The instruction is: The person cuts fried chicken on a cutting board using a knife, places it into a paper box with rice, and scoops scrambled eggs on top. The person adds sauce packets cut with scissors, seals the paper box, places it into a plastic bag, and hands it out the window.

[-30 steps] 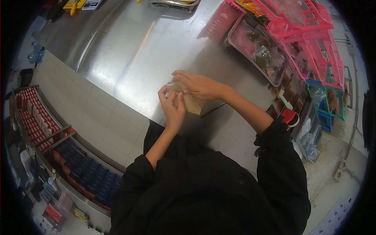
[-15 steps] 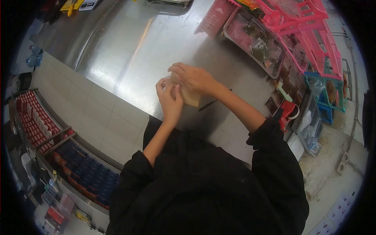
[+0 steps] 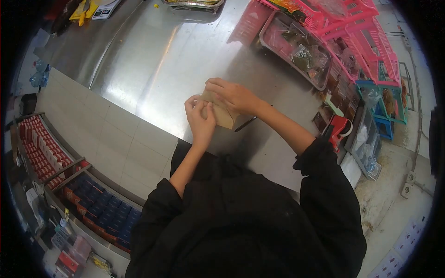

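A small folded brown paper packet (image 3: pixel 225 117) is held between both hands over the metal table. My left hand (image 3: pixel 201 118) pinches its left edge, thumb and fingertips bent in against the paper. From above and to the right, my right hand (image 3: pixel 236 97) grips the upper part, its fingers curled over the far edge. The palm and fingers cover much of the packet, while its lower right corner shows. A dark pen (image 3: pixel 245 124) lies on the table just right of that corner.
A metal tray (image 3: pixel 296 51) of wrapped items lies at the upper right, near pink plastic baskets (image 3: pixel 357 37). A red tape dispenser (image 3: pixel 337 131) stands at the right. Left of the metal table (image 3: pixel 153 74), shelves hold red boxes (image 3: pixel 44 141) and dark blue boxes (image 3: pixel 99 204).
The right hand has shifted slightly to the right on the packet, and more of the paper shows between the hands. The left hand keeps its pinch. The camera view has moved slightly.
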A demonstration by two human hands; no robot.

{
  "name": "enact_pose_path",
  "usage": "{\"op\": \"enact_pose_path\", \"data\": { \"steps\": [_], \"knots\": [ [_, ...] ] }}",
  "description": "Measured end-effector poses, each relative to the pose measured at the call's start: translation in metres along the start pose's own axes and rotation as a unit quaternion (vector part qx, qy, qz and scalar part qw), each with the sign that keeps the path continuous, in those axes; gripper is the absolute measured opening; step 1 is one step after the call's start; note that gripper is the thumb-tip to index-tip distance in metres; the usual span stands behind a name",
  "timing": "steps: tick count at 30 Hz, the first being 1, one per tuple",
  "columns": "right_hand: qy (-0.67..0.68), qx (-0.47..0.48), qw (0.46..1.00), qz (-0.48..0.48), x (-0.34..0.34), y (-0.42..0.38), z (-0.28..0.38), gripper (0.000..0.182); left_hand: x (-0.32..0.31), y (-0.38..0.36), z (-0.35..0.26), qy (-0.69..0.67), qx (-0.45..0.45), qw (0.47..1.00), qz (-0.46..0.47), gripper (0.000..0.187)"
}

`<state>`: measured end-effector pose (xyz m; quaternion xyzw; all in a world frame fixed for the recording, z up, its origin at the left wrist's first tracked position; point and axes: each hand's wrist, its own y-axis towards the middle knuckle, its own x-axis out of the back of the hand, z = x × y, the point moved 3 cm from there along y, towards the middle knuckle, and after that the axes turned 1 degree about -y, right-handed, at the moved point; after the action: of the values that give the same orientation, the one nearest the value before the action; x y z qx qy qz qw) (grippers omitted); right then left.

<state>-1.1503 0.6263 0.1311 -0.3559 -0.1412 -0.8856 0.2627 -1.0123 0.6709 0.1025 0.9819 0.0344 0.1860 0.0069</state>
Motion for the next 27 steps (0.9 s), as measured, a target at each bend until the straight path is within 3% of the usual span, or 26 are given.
{"op": "enact_pose_path", "data": {
  "steps": [16,27],
  "knots": [
    [0.04,-0.005,0.999,-0.017,-0.0012,0.0033,-0.0035,0.025,-0.0017,0.0006,-0.0002,-0.015,0.025,0.999,-0.036,0.01],
    [-0.038,0.012,0.999,-0.004,-0.0049,0.0029,0.0018,0.028,-0.0027,0.0012,0.0031,-0.005,0.044,0.998,-0.038,0.011]
  ]
}}
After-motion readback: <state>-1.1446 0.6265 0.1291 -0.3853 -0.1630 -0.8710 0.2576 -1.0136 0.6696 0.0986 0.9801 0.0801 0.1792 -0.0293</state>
